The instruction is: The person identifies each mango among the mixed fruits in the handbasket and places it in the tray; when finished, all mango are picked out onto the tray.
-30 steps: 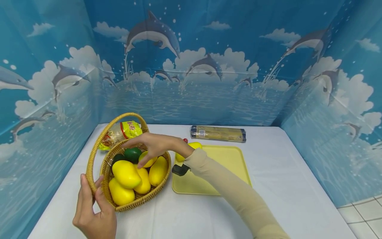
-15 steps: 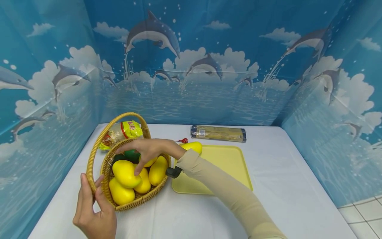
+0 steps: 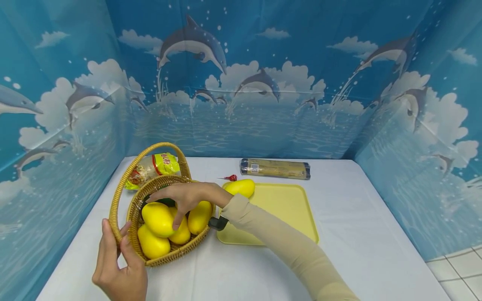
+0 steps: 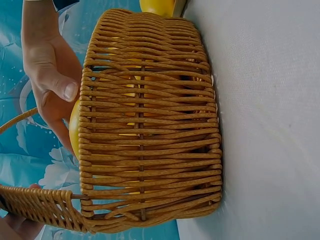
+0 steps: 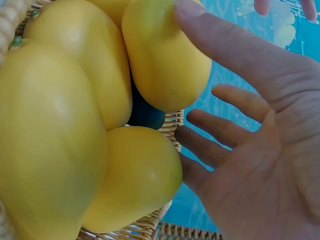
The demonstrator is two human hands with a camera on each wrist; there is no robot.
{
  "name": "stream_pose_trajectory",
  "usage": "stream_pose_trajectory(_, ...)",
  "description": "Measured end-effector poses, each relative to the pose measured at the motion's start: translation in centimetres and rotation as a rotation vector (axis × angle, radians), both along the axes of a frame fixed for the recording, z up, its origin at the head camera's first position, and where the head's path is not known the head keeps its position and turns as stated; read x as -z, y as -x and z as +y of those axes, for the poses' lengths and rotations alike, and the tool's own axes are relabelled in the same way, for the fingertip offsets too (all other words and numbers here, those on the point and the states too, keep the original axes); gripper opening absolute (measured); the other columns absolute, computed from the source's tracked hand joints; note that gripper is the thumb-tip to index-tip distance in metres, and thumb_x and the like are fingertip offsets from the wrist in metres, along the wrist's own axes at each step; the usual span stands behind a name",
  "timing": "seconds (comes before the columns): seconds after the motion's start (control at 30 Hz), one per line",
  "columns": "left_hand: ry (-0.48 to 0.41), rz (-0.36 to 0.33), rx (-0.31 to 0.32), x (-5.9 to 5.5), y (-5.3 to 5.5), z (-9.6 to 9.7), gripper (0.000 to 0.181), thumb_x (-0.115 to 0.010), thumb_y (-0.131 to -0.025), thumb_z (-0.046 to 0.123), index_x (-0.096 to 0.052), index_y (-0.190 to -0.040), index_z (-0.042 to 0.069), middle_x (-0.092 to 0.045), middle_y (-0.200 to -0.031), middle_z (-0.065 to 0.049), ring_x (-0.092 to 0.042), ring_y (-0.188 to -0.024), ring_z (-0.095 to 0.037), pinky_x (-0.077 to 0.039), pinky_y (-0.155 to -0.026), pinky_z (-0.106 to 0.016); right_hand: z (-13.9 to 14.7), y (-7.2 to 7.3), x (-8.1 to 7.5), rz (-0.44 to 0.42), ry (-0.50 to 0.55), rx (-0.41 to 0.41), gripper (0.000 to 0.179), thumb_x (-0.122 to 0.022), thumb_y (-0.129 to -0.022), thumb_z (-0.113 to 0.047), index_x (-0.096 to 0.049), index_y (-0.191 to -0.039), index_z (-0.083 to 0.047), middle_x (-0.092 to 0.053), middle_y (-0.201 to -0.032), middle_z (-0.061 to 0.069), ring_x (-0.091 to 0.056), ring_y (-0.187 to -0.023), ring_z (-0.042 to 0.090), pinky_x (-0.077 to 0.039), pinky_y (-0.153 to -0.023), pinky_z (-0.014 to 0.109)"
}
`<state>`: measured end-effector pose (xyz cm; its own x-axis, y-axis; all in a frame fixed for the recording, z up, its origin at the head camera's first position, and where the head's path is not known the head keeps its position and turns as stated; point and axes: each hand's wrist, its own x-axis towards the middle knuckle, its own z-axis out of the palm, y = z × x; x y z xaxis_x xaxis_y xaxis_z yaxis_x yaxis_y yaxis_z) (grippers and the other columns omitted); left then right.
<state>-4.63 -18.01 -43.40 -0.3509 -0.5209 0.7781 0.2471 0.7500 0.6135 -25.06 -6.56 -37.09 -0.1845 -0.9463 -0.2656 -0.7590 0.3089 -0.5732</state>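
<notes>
My left hand (image 3: 122, 261) grips the handle (image 3: 118, 200) of a wicker basket (image 3: 175, 258) near its base. Several yellow mangoes fill the basket, one resting on top (image 3: 156, 219) at the left. My right hand (image 3: 184, 196) is over the basket with its fingers spread. In the right wrist view, the thumb (image 5: 220, 37) touches the upper mango (image 5: 162, 60), while the other fingers stand apart from it. A dark green fruit (image 3: 167, 201) lies behind the mangoes, partly covered by that hand. In the left wrist view, the basket's wall (image 4: 150, 150) hides most of the fruit.
Right of the basket is a yellow tray (image 3: 286, 213) with a mango (image 3: 242, 188) at its back left corner. A red lollipop (image 3: 232, 178) lies behind it. Farther back is a long wrapped bundle (image 3: 275, 168). A yellow-and-clear food packet (image 3: 150, 167) sits behind the basket.
My right hand has shifted slightly lower over the basket, its thumb coming down along the top mango. The lollipop and the tray's mango show more. The left hand stays on the handle.
</notes>
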Motion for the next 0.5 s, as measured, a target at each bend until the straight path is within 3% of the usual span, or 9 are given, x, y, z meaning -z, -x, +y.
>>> stream_pose_trajectory(0.5, 0.0, 0.031, 0.007, 0.2, 0.13, -0.12, 0.05, -0.063, -0.103, -0.011, -0.057, -0.152, -0.003, -0.072, -0.123, -0.034, -0.063, -0.119, 0.013, -0.047, -0.097, -0.003, -0.35, -0.38, 0.66, 0.024, 0.029, -0.008, 0.101, -0.095, -0.086, -0.028, -0.038, -0.168, -0.014, -0.037, -0.174, 0.002, -0.033, -0.158, 0.009, -0.029, -0.123, 0.015)
